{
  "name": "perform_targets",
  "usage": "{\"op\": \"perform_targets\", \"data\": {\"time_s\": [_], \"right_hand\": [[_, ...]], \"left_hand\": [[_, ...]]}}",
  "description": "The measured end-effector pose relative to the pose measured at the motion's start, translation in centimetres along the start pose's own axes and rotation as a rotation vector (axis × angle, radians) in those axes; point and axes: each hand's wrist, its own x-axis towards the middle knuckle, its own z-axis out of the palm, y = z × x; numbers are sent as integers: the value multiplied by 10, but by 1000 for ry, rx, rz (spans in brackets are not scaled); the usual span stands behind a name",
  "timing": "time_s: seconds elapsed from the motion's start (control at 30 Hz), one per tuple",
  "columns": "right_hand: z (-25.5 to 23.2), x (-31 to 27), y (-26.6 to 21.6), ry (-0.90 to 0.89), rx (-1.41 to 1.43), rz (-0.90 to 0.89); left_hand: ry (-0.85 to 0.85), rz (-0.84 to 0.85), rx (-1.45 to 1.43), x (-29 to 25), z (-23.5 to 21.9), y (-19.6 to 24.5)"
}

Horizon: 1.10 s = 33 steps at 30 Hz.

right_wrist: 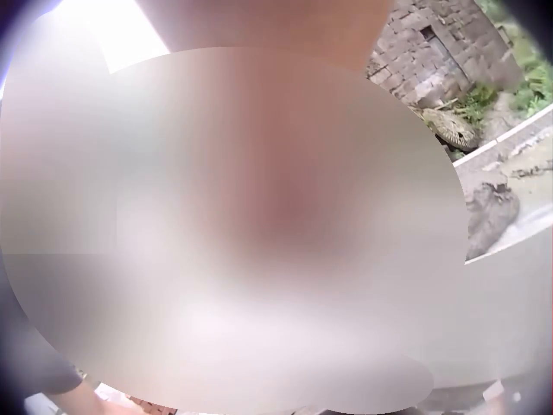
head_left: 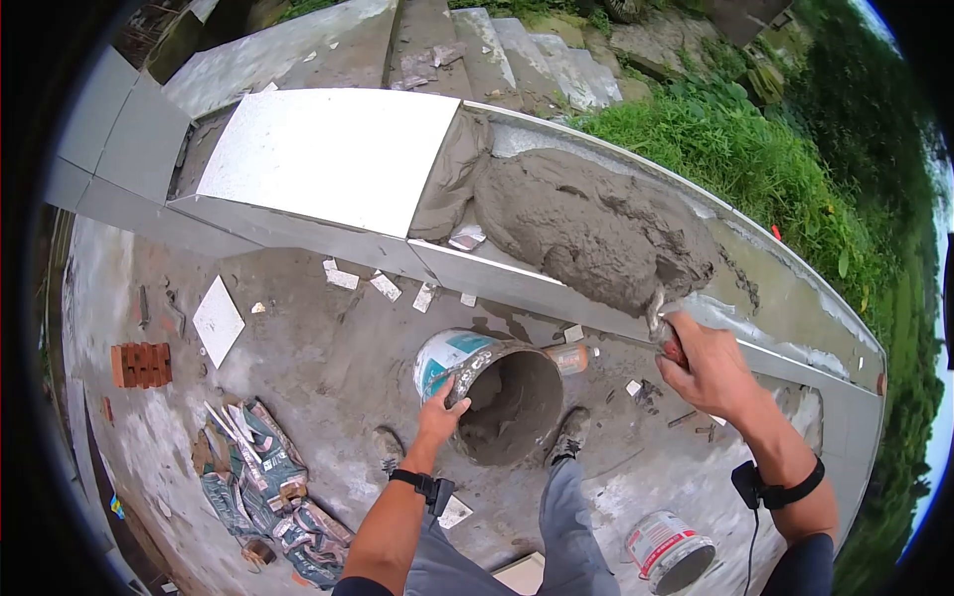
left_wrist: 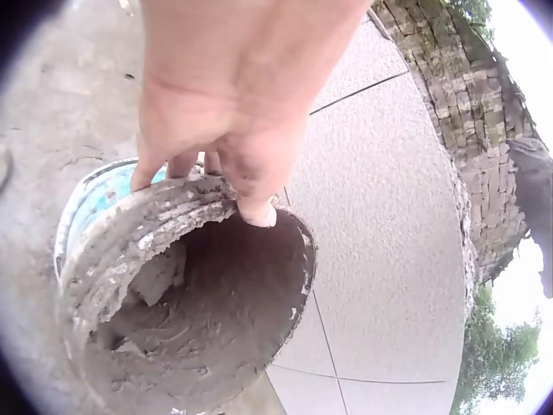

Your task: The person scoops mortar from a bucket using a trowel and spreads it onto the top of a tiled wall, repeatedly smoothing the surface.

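1. Wall: long, low, curved, faced with pale panels [head_left: 363, 250]; crosses the head view beyond the person. Steps [head_left: 487, 50] and grass [head_left: 735, 154] lie past it.
2. White slab [head_left: 328, 154]: large, lies on the wall top, left of the wet mix.
3. Gray mortar [head_left: 596, 223]: thick, rough mound on the wall top, right of the slab. More clings inside the big bucket; head and left wrist views agree.
4. Big bucket [head_left: 432, 360]: on the ground between the wall and the person, mouth showing, rim crusted; blue-and-white side.
5. Torn bags [head_left: 268, 497]: heaped on the ground, lower left.
6. Small bucket [head_left: 664, 541]: white and red, on the ground, lower right.
7. Right hand [head_left: 711, 372]: fingers closed round the handle of a tool [head_left: 656, 316], at the mound's near right edge. The tool's metal neck meets the mortar; blade shape cannot be told. Right wrist view mostly blurred.
8. Left hand [head_left: 438, 417]: grips the big bucket's rim, thumb over the inner side, fingers outside [left_wrist: 145, 175].
9. Bricks [head_left: 141, 366]: small reddish stack, far left.
10. Loose white tile [head_left: 218, 322]: on the ground, between bricks and big bucket.
11. Bottle [head_left: 569, 359]: orange-toned, just beside the big bucket.
12. Tile scraps [head_left: 386, 286]: scattered near the wall's foot.
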Motion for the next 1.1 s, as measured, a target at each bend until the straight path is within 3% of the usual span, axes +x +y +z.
{"op": "perform_targets", "data": {"time_s": [0.07,0.13,0.23,0.37,0.43,0.53,0.67,0.73,0.9,1.03,1.1], "right_hand": [[16,46,18,181,-144,-73],[39,93,45,203,-288,-79],[50,117,51,191,-290,-17],[26,49,25,214,-311,1],[16,1,11,177,-140,61],[38,-61,3,-59,-28,173],[149,-105,37,-385,8,174],[220,-95,53,-556,22,198],[404,-13,72,-517,-43,109],[497,89,68,-386,-116,212],[528,97,63,-409,-125,197]], "left_hand": [[-6,-20,18,-2,-3,5],[-17,-30,41,-2,-3,7],[-7,-23,33,2,4,7],[35,34,-4,-6,20,3],[46,45,17,-7,24,4],[18,-31,50,-8,22,13],[-58,-78,-6,-2,16,12],[14,44,-96,3,26,-19],[-20,11,-81,-10,31,-3],[-29,44,-38,-17,38,1],[-21,38,-4,-20,41,2]]}}
